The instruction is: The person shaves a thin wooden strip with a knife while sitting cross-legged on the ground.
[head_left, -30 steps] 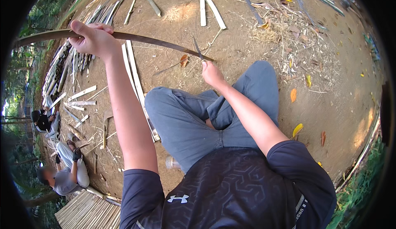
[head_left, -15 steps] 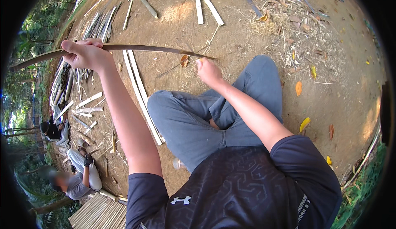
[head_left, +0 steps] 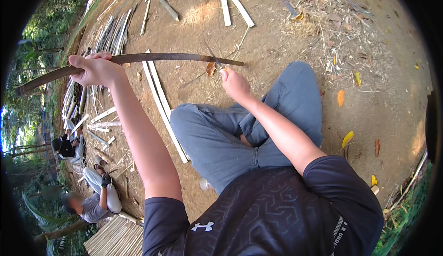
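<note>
One long strip (head_left: 157,56), dk brown, slim, flat-looking, bowed: high in the middle, sloping down to both ends; small lighter mark nr R end. Held up off the ground. L hand (head_left: 99,74) clenched round it, thumb lying along the top; shorter run sticks out L of that grip, longer run R. R hand (head_left: 236,84) closed on a knife (head_left: 210,50), handle mostly hidden in fist; thin dk blade pokes up fwd of R grip, crossing strip nr its R tip. Blurred, can't tell if touching. Orange-brn leaf (head_left: 211,69) on dirt just L of R grip. 2 pale slats (head_left: 157,92) lie R of L grip.
</note>
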`<state>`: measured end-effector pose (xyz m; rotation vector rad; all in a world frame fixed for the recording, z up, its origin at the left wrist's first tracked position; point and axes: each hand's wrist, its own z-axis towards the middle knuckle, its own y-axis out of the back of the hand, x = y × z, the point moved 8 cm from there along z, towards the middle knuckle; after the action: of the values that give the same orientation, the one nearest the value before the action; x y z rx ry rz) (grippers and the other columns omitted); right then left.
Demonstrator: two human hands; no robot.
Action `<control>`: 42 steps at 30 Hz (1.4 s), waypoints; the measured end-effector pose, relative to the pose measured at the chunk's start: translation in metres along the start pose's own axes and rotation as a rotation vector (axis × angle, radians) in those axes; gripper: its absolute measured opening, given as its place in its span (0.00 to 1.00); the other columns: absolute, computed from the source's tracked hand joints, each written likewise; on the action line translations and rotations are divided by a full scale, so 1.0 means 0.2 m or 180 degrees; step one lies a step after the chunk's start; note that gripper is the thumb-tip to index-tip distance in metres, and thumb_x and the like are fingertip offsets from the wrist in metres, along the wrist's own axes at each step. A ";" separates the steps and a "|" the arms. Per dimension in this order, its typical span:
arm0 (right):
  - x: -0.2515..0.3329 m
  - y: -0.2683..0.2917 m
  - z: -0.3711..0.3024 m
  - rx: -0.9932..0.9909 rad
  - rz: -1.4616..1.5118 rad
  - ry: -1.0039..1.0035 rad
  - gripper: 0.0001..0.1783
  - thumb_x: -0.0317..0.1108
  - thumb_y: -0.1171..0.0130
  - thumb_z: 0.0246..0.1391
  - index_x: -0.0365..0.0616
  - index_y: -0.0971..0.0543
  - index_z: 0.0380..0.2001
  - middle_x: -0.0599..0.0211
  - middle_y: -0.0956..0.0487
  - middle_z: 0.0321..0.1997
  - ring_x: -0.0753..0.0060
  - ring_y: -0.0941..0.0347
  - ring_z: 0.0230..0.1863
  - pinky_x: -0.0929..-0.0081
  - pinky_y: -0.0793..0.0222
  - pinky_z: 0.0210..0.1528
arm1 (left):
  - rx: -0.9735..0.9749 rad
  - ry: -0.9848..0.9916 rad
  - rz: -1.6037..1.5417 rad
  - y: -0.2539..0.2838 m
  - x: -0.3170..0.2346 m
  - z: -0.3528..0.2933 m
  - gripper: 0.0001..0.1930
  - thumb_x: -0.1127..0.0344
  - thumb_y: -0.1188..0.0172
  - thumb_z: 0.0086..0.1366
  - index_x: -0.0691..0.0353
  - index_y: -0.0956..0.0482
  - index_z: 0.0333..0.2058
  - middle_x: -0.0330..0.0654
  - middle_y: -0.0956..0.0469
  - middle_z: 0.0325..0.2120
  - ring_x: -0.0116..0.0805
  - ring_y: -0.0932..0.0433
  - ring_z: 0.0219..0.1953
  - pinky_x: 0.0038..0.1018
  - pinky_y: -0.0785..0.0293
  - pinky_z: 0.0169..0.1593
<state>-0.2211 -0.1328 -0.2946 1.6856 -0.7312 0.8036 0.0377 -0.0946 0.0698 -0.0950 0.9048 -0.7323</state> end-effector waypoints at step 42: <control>-0.19 0.05 0.28 0.0252 -0.0423 -0.0130 0.23 0.48 0.53 0.68 0.40 0.18 0.39 0.47 0.16 0.37 0.42 0.19 0.41 0.48 0.25 0.44 | -0.0402 0.0177 0.0264 0.08 0.11 0.08 0.26 0.47 0.49 0.74 0.61 0.41 0.57 0.33 0.40 0.15 0.23 0.43 0.12 0.24 0.42 0.14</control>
<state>-0.2424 -0.1866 -0.3300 1.8062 -0.6149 0.7148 0.0663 -0.0995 0.0591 -0.1485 1.0020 -0.6031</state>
